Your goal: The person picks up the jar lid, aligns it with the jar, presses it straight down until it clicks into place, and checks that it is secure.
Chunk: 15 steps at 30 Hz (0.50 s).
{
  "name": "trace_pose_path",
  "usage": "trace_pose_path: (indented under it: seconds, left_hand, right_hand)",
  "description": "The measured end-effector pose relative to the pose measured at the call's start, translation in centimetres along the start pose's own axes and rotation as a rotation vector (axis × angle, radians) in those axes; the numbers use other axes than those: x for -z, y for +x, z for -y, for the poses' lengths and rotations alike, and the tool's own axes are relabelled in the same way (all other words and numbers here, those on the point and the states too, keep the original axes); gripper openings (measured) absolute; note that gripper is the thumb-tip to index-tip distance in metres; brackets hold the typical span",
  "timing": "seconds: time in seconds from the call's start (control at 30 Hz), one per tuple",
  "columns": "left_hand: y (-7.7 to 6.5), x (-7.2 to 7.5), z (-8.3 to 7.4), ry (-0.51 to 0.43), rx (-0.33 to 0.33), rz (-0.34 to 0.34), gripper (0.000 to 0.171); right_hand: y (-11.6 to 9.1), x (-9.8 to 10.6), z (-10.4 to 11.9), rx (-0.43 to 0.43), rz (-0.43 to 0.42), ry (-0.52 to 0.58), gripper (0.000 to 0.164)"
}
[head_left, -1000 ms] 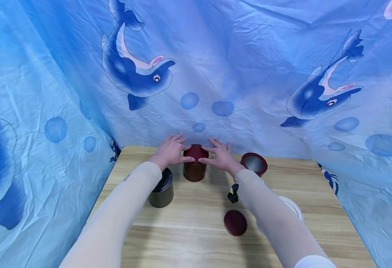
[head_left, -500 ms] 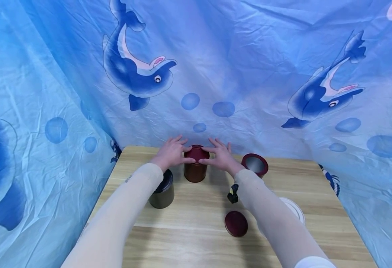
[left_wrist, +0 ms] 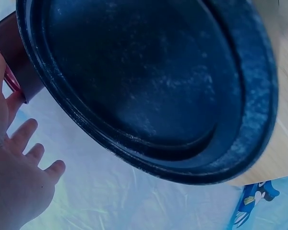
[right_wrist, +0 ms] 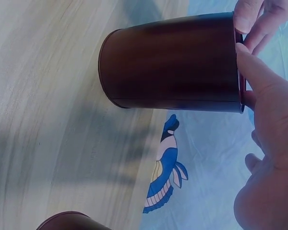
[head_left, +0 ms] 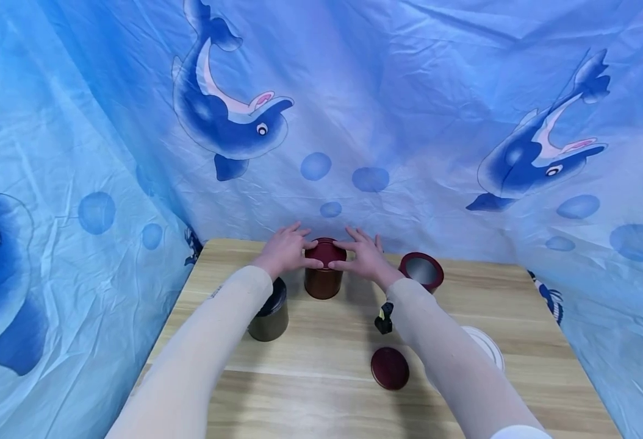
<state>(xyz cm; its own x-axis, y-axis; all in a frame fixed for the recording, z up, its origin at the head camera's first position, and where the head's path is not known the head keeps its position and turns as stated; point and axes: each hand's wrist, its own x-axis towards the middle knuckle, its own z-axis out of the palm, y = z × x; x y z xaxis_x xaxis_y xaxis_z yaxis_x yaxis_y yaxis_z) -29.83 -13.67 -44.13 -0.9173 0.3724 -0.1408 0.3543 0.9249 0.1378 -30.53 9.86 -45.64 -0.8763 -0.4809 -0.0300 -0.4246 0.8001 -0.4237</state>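
A brown cylindrical canister (head_left: pixel 323 285) with a dark red lid (head_left: pixel 326 250) stands upright at the table's back edge. My left hand (head_left: pixel 288 249) touches the lid from the left with its thumb and index finger. From the right, my right hand (head_left: pixel 366 256) does the same, thumbs near each other at the front rim. The other fingers are spread and off the canister. In the right wrist view the canister (right_wrist: pixel 173 64) lies sideways across the picture, a thumb (right_wrist: pixel 259 72) on its rim. The lid's top is mostly hidden there.
Below my left forearm stands a dark canister (head_left: pixel 269 324), its black lid (left_wrist: pixel 134 76) filling the left wrist view. To the right are a red-rimmed canister (head_left: pixel 438 279), a dark red disc-shaped lid (head_left: pixel 390 368) and a round white item (head_left: pixel 488 347) partly behind my sleeve. Dolphin-print cloth (head_left: pixel 409 122) surrounds the table.
Both hands keep the same hold of the lid's rim. The whole head view has shifted slightly to the right; nothing on the table has moved.
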Motion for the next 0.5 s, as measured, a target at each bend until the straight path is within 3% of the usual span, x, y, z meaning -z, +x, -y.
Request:
trace_pose_path:
  seconds: [0.5]
  left_hand:
    - [0.12,0.14,-0.36,0.020,0.019,-0.007,0.076]
  right_hand:
    - [0.05,0.04,0.05,0.007,-0.007,-0.008,0.069]
